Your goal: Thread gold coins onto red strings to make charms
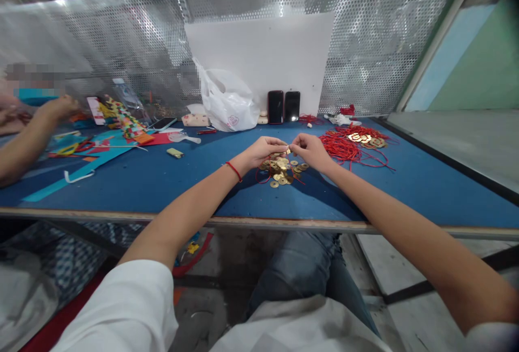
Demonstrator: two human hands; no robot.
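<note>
My left hand (263,151) and my right hand (308,150) meet above a small heap of gold coins (284,171) on the blue table (170,179). Both hands are closed in a pinch, fingertips almost touching, with a gold coin (287,151) held between them. A red cord (263,174) hangs from my left hand and loops down beside the heap. A red band circles my left wrist (234,170).
A tangle of red cords with more gold coins (357,144) lies right of my hands. At the back stand two dark phones (284,106), a white plastic bag (227,103) and a perforated metal screen. Another person's arm (28,135) works at the left among coloured paper pieces (121,119).
</note>
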